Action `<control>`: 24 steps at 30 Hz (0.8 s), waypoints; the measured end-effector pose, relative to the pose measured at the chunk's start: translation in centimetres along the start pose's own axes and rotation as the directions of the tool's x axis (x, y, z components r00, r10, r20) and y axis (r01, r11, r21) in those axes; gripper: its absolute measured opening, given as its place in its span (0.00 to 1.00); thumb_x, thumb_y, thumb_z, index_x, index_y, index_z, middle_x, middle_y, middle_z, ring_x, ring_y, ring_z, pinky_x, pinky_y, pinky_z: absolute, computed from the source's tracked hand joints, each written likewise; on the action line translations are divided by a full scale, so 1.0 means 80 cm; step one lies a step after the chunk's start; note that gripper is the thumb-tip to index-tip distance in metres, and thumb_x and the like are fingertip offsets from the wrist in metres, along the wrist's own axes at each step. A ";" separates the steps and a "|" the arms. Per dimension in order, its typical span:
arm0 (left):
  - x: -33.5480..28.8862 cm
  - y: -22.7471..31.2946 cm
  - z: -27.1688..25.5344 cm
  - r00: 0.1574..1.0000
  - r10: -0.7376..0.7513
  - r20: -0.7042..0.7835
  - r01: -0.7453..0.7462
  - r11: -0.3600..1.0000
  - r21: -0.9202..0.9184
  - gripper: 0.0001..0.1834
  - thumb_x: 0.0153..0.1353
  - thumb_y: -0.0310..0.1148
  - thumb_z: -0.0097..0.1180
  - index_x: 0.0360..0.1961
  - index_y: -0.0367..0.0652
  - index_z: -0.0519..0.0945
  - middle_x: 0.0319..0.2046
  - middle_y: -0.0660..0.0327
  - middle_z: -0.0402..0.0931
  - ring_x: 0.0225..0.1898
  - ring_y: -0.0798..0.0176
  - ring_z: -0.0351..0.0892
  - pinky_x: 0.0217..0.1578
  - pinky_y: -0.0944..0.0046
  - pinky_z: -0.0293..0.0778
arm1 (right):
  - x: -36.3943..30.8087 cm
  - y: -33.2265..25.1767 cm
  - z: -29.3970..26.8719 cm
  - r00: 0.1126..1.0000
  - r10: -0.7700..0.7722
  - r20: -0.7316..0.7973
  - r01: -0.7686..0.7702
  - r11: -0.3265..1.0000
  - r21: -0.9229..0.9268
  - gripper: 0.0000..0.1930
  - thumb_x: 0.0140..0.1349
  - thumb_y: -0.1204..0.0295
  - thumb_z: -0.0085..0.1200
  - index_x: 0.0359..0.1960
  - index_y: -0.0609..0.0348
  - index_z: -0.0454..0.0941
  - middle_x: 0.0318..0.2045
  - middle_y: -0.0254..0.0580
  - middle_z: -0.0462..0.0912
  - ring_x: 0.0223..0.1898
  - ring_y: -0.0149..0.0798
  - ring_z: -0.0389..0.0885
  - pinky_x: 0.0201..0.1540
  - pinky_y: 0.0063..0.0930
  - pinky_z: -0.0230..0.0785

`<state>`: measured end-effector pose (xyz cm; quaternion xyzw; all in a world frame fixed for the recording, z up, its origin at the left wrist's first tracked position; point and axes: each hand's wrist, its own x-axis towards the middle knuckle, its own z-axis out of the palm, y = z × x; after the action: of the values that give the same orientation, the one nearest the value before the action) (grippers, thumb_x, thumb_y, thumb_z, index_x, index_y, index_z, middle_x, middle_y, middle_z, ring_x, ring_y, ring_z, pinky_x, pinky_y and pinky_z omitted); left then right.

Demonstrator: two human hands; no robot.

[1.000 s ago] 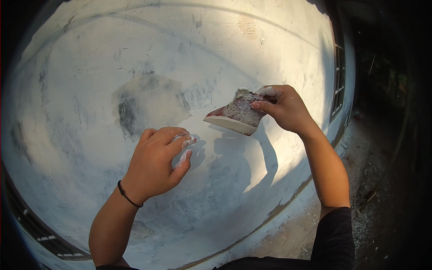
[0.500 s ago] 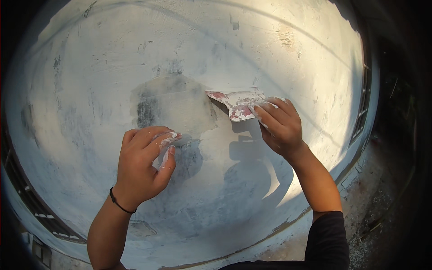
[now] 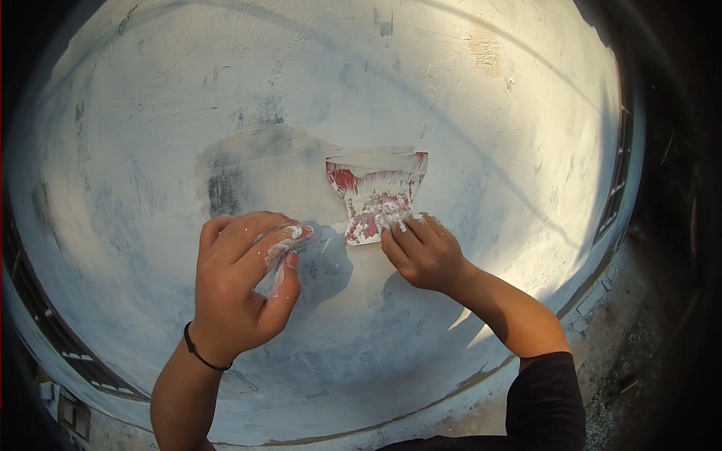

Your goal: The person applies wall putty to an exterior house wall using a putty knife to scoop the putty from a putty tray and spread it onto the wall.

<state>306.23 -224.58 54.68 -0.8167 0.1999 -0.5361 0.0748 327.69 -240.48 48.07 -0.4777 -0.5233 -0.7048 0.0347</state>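
Note:
A wide flared putty scraper (image 3: pixel 376 192), red and smeared with white putty, lies against the wall with its broad edge up. My right hand (image 3: pixel 423 252) grips its narrow lower end, fingers over the front and dusted with putty. To the left, my left hand (image 3: pixel 248 274) is held before the wall, fingers curled toward the thumb, with white putty on the fingertips. Whatever the left fingers hold, if anything, is hidden. A damp-looking grey patch (image 3: pixel 271 161) with a darker area at its left lies on the wall left of the scraper.
The pale, patchy plaster wall (image 3: pixel 150 150) fills most of the view, with shadows across it. Barred windows show at the lower left (image 3: pixel 64 342) and right edge (image 3: pixel 620 150). Below right is rough ground (image 3: pixel 624 331) with debris.
My right hand has moved left and down, turning the scraper from a tilted sideways pose to upright, its face toward me. My left hand has barely shifted.

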 end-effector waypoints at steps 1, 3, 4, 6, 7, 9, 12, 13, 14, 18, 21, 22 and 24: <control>-0.001 0.000 -0.001 1.000 -0.003 -0.006 0.003 1.000 0.002 0.13 0.48 0.23 0.55 0.37 0.41 0.82 0.37 0.58 0.80 0.38 0.60 0.78 0.41 0.62 0.63 | -0.002 -0.005 0.001 1.000 0.000 0.001 0.000 1.000 0.000 0.07 0.49 0.72 0.54 0.28 0.62 0.79 0.24 0.40 0.80 0.29 0.38 0.81 0.36 0.35 0.79; -0.003 -0.001 -0.001 1.000 -0.006 -0.012 0.006 1.000 -0.001 0.13 0.48 0.23 0.54 0.37 0.40 0.82 0.37 0.58 0.80 0.39 0.60 0.78 0.41 0.62 0.63 | -0.011 -0.016 0.005 0.999 -0.019 0.050 0.016 0.999 0.046 0.07 0.48 0.73 0.54 0.27 0.63 0.78 0.21 0.39 0.78 0.29 0.38 0.80 0.36 0.34 0.79; -0.004 -0.001 0.000 1.000 -0.014 -0.018 0.014 1.000 -0.005 0.13 0.48 0.23 0.54 0.37 0.40 0.82 0.37 0.58 0.80 0.39 0.60 0.78 0.41 0.62 0.63 | -0.016 -0.022 0.005 0.998 -0.019 0.054 0.016 0.999 0.044 0.07 0.48 0.73 0.54 0.27 0.63 0.78 0.21 0.39 0.78 0.29 0.38 0.80 0.36 0.34 0.79; -0.005 -0.001 0.002 0.999 -0.020 -0.026 0.020 1.000 -0.016 0.13 0.48 0.23 0.54 0.37 0.40 0.82 0.37 0.57 0.80 0.39 0.60 0.78 0.41 0.62 0.63 | -0.025 -0.031 0.004 0.999 -0.031 0.016 0.031 0.998 0.054 0.06 0.49 0.73 0.53 0.28 0.60 0.79 0.23 0.39 0.78 0.29 0.37 0.80 0.35 0.33 0.78; -0.005 -0.001 0.003 0.999 -0.025 -0.027 0.024 0.999 -0.022 0.13 0.48 0.23 0.54 0.37 0.40 0.82 0.37 0.57 0.80 0.39 0.60 0.78 0.41 0.62 0.63 | -0.024 -0.032 -0.003 0.999 -0.047 -0.002 0.047 0.997 0.068 0.05 0.49 0.74 0.54 0.27 0.60 0.79 0.21 0.37 0.76 0.28 0.36 0.80 0.34 0.32 0.78; -0.006 0.000 0.004 0.999 -0.027 -0.032 0.026 0.999 -0.035 0.13 0.48 0.22 0.54 0.37 0.40 0.82 0.37 0.57 0.80 0.39 0.60 0.78 0.42 0.62 0.63 | -0.030 -0.043 -0.018 0.998 -0.052 0.040 0.050 0.997 0.061 0.04 0.49 0.74 0.55 0.27 0.60 0.79 0.21 0.37 0.77 0.28 0.35 0.80 0.34 0.32 0.78; -0.007 0.001 0.002 0.999 -0.022 -0.036 0.021 0.999 -0.032 0.13 0.48 0.22 0.54 0.37 0.40 0.82 0.37 0.57 0.80 0.39 0.60 0.79 0.42 0.62 0.63 | -0.033 -0.050 -0.046 0.997 -0.037 0.067 0.032 0.997 0.076 0.04 0.51 0.73 0.55 0.25 0.59 0.79 0.23 0.37 0.78 0.28 0.36 0.81 0.33 0.31 0.76; -0.007 0.002 0.001 0.999 -0.022 -0.039 0.021 0.999 -0.034 0.13 0.48 0.22 0.54 0.37 0.40 0.82 0.36 0.58 0.80 0.39 0.60 0.79 0.42 0.62 0.63 | -0.028 -0.047 -0.058 1.000 0.007 0.020 -0.009 0.996 0.092 0.04 0.51 0.73 0.54 0.25 0.59 0.78 0.22 0.37 0.78 0.28 0.35 0.81 0.33 0.30 0.77; -0.007 0.002 0.000 0.999 -0.024 -0.040 0.023 0.999 -0.039 0.13 0.48 0.22 0.54 0.37 0.40 0.82 0.36 0.58 0.81 0.39 0.60 0.79 0.42 0.62 0.63 | -0.023 -0.044 -0.072 0.998 0.052 -0.024 -0.049 0.993 0.111 0.04 0.51 0.73 0.53 0.25 0.59 0.78 0.21 0.36 0.78 0.27 0.34 0.81 0.33 0.30 0.77; -0.007 0.003 -0.003 0.998 -0.024 -0.054 0.021 0.999 -0.043 0.13 0.47 0.22 0.54 0.37 0.40 0.82 0.36 0.58 0.81 0.39 0.60 0.79 0.42 0.62 0.63 | -0.010 -0.027 -0.106 0.841 0.540 0.041 -0.495 0.736 0.461 0.05 0.48 0.81 0.58 0.27 0.62 0.79 0.23 0.40 0.81 0.27 0.38 0.81 0.29 0.30 0.73; -0.007 0.004 -0.007 0.999 -0.020 -0.044 0.019 0.999 -0.040 0.13 0.47 0.22 0.53 0.36 0.40 0.82 0.36 0.58 0.81 0.39 0.60 0.79 0.42 0.62 0.63 | -0.010 -0.008 -0.118 0.605 0.784 0.140 -0.716 0.459 0.526 0.06 0.51 0.83 0.59 0.32 0.66 0.80 0.24 0.43 0.80 0.23 0.35 0.78 0.25 0.22 0.69; -0.005 0.006 -0.008 1.000 -0.008 -0.029 0.007 0.999 -0.038 0.13 0.49 0.21 0.52 0.37 0.39 0.81 0.37 0.56 0.81 0.40 0.58 0.79 0.43 0.62 0.64 | -0.011 -0.001 -0.118 0.608 0.789 0.092 -0.711 0.489 0.505 0.05 0.52 0.83 0.59 0.32 0.66 0.80 0.24 0.43 0.81 0.21 0.33 0.77 0.24 0.21 0.68; -0.004 0.007 -0.012 1.000 0.007 -0.011 -0.007 0.999 -0.036 0.13 0.51 0.19 0.51 0.38 0.38 0.80 0.37 0.55 0.81 0.41 0.56 0.79 0.44 0.62 0.65 | -0.007 0.005 -0.118 0.585 0.807 0.083 -0.734 0.483 0.478 0.06 0.50 0.84 0.59 0.31 0.65 0.80 0.24 0.43 0.81 0.23 0.36 0.78 0.25 0.24 0.69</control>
<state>305.10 -224.87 54.63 -0.8142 0.2129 -0.5367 0.0608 322.22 -248.25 48.00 -0.5826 -0.3998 -0.5006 0.5001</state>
